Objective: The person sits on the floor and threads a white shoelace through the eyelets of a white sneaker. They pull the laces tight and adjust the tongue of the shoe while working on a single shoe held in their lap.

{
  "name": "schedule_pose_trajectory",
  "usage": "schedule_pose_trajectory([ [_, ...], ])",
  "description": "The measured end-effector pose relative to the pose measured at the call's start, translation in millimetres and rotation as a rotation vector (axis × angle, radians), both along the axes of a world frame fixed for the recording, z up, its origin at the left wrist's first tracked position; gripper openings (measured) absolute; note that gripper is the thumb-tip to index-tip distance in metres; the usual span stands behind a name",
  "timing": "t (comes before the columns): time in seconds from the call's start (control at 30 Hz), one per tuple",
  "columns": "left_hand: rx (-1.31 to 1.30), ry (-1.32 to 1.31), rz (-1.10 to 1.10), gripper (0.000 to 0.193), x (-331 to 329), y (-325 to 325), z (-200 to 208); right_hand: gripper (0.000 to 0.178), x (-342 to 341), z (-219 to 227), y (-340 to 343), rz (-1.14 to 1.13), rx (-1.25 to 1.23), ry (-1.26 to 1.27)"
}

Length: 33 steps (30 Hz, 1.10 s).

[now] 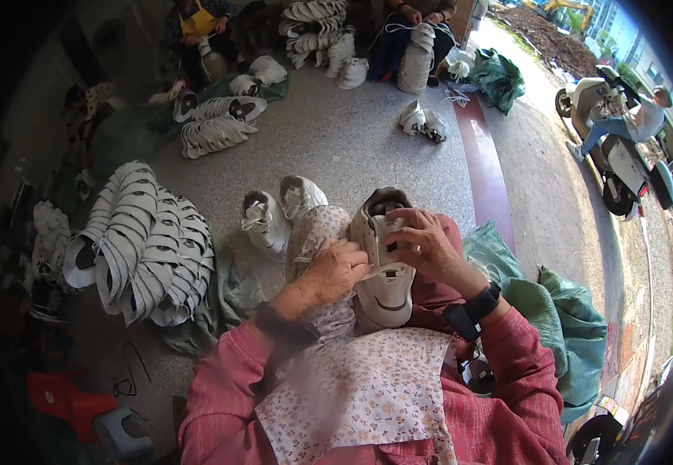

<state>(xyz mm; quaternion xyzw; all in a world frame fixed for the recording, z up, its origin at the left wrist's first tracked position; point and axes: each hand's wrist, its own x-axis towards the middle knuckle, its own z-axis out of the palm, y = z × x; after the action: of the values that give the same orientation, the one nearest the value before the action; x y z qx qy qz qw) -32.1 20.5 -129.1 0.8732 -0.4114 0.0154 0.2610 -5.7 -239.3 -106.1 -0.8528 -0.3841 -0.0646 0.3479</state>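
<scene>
A white sneaker (383, 299) with a dark lining lies on my lap, its toe toward me and its opening away. My left hand (332, 273) is closed at the sneaker's left edge, thumb and forefinger pressed together there; whether a lace is between them is too small to tell. Over the tongue and eyelets, my right hand (427, 246) has its fingers bent and its thumb against the sneaker's upper. Two laced white sneakers, one on the left (265, 222) and one on the right (301, 195), stand just past my left knee.
Nested white shoe uppers (142, 240) are heaped on the left. A red plastic thing (69, 403) sits at lower left, green sacking (565, 333) at right. Farther off are a pair of shoes (423, 122), two seated people handling shoes, and a person on a scooter (623, 155).
</scene>
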Motion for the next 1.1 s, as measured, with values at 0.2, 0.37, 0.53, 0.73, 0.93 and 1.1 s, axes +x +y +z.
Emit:
schedule_pose_trajectory([
  [0.2,-0.028,0.055,0.188,0.014,-0.3,-17.1,-0.7,0.038,2.1,-9.5,2.1,0.062,-0.019,-0.041],
  [0.37,-0.035,-0.146,0.334,0.011,-7.1,-41.9,1.5,0.036,9.9,-17.4,-4.3,0.095,0.04,-0.02],
  [0.53,-0.073,-0.233,0.239,0.03,-7.5,-36.7,32.5,0.04,5.5,-21.6,-8.7,0.083,0.093,0.063],
  [0.73,-0.066,0.035,-0.109,0.049,22.8,-24.1,63.9,0.042,11.4,-25.6,-9.9,0.118,0.123,0.137],
  [0.93,-0.041,0.029,-0.216,0.031,34.3,-17.8,51.3,0.041,12.2,-27.2,-10.7,0.117,0.083,0.106],
  [1.1,-0.15,0.135,-0.19,0.027,35.6,-16.7,40.8,0.039,8.6,-15.3,-11.9,0.115,0.085,0.17],
])
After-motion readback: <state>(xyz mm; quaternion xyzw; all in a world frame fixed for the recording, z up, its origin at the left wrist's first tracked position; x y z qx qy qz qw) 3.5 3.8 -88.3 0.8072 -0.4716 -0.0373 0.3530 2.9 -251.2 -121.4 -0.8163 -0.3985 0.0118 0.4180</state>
